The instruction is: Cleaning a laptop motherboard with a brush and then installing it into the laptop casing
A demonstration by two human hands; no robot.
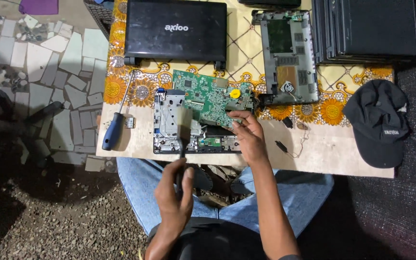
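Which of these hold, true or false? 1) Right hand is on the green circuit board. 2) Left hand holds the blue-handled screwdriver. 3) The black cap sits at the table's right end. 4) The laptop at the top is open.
1) True: the right hand holds the edge of the green circuit board.
2) False: the left hand grips a brush over the opened laptop base; the blue-handled screwdriver lies untouched on the table.
3) True: the black cap lies there.
4) False: the black laptop is closed.
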